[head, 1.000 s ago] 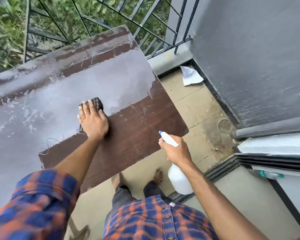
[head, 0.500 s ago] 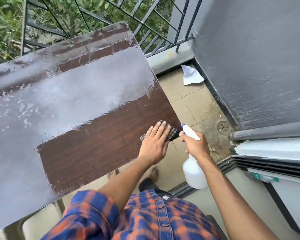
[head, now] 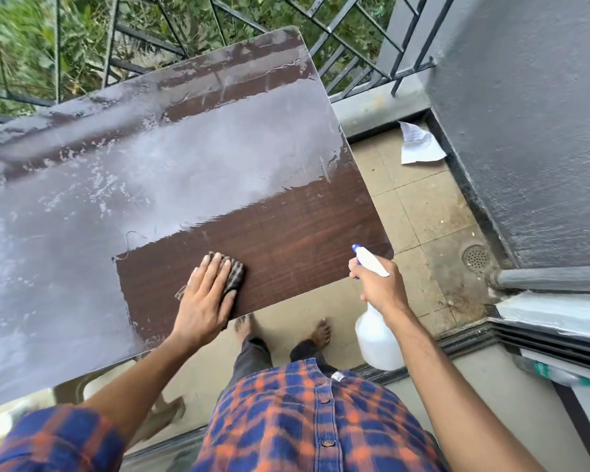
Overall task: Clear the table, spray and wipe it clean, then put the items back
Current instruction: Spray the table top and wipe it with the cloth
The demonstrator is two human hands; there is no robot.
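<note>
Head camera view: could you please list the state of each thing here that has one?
Table: wet film over most of it, a dark wiped patch at the near right.
Cloth: pressed flat on the table under the left hand.
Spray bottle: held upright off the table edge in the right hand.
Paper: lying crumpled on the floor by the wall.

This is a home balcony. A black metal railing (head: 348, 46) runs along its outer edge with green plants (head: 28, 39) beyond. The floor is tiled (head: 419, 206), with a round drain (head: 476, 256) by the grey wall (head: 532, 131), and a sliding-door track (head: 457, 338) crosses the threshold.
</note>
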